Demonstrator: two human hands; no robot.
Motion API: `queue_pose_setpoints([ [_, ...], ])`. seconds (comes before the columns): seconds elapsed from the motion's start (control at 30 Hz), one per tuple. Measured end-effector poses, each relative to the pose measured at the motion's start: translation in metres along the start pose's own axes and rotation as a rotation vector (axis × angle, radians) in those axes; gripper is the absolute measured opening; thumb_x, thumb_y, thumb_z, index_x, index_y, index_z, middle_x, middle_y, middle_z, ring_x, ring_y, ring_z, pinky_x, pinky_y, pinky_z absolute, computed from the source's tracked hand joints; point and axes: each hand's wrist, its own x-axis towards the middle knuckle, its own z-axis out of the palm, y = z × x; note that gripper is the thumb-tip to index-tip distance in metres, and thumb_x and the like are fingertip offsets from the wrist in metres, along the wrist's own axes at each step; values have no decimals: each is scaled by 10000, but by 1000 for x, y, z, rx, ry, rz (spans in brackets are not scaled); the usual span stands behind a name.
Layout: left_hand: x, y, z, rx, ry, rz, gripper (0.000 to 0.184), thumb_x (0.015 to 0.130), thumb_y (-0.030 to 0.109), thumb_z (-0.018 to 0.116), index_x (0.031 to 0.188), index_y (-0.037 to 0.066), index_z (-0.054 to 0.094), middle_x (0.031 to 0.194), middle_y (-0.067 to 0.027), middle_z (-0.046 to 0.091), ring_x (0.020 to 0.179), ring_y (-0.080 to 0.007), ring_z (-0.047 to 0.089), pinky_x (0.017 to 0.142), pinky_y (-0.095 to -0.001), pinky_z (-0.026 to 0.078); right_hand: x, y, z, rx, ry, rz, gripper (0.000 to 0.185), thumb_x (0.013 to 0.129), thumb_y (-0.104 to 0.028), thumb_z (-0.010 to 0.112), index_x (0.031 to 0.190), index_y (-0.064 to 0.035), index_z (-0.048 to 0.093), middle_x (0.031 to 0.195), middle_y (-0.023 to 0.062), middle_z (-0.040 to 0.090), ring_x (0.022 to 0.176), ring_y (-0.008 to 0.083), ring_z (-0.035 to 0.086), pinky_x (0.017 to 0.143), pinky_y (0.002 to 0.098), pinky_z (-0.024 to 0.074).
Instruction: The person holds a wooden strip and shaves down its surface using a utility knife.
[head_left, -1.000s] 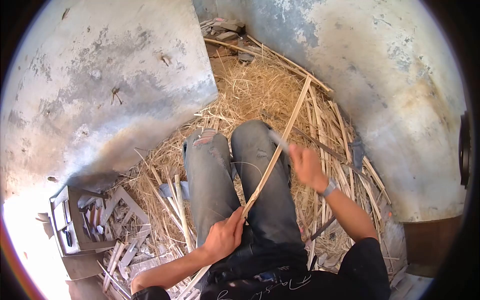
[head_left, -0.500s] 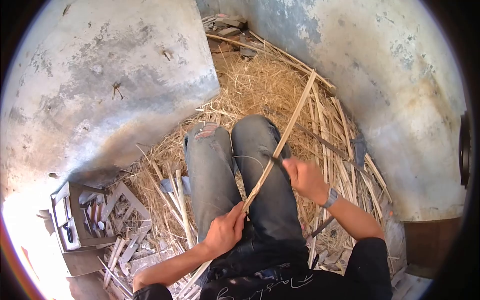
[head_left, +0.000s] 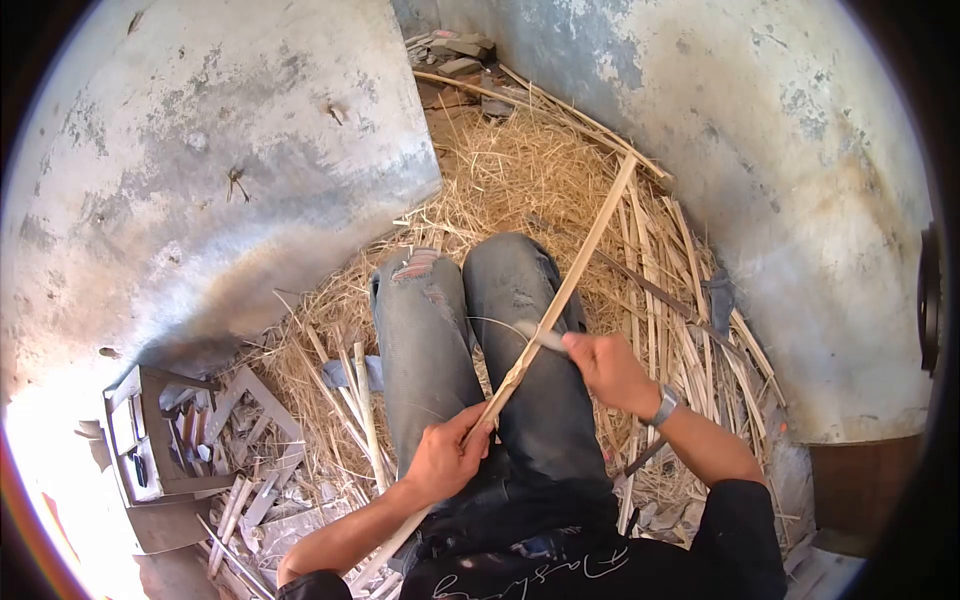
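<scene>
A long pale wooden strip, which looks like split bamboo, (head_left: 592, 240) runs slantwise across my lap. Wrapped round its lower part is my left hand (head_left: 446, 456), resting near my thigh. My right hand (head_left: 612, 372) grips a knife (head_left: 548, 338), its handle hidden in the fist. The blade, a little blurred, lies across the strip above my right thigh. A thin curled shaving (head_left: 490, 320) arcs leftward from where the blade meets the strip. Between the left hand and the blade the strip's surface looks rough and freshly cut.
Straw-like shavings (head_left: 520, 170) cover the ground ahead. Several long strips (head_left: 660, 260) lie along the right wall (head_left: 800, 180). At the left stands a wooden frame box (head_left: 150, 430) beside scraps. A dark metal bar (head_left: 650, 285) crosses the shavings to the right.
My right hand has shifted slightly down, and the blade now shows pale across the strip. The strip's far end has dipped a little. My left hand keeps its hold.
</scene>
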Motion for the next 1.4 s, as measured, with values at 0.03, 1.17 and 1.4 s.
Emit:
queue_pose_setpoints([
  [0.03, 0, -2, 1, -43, -5, -20, 338, 1093, 135, 579, 1394, -4, 643, 778, -15, 641, 706, -67, 609, 630, -275, 500, 6, 4, -7, 4, -104, 113, 516, 1127, -379, 483, 872, 9, 709, 635, 259, 543, 577, 445, 573, 562, 455, 463],
  [1.17, 0, -4, 12, 231, 101, 222, 425, 1031, 53, 610, 1452, 9, 577, 798, -177, 723, 731, -321, 756, 681, -416, 590, -20, -34, 23, 145, 126, -197, 163, 906, -133, 842, 956, 7, 776, 752, 130, 722, 575, 217, 659, 557, 288, 497],
  [1.4, 1, 13, 1, 87, -10, 41, 343, 1080, 108, 562, 1401, -11, 583, 789, -138, 697, 711, -259, 750, 682, -385, 586, -35, -25, -18, 546, 360, -28, 153, 1006, -120, 743, 883, -31, 728, 805, 7, 714, 676, 65, 597, 575, 252, 451],
])
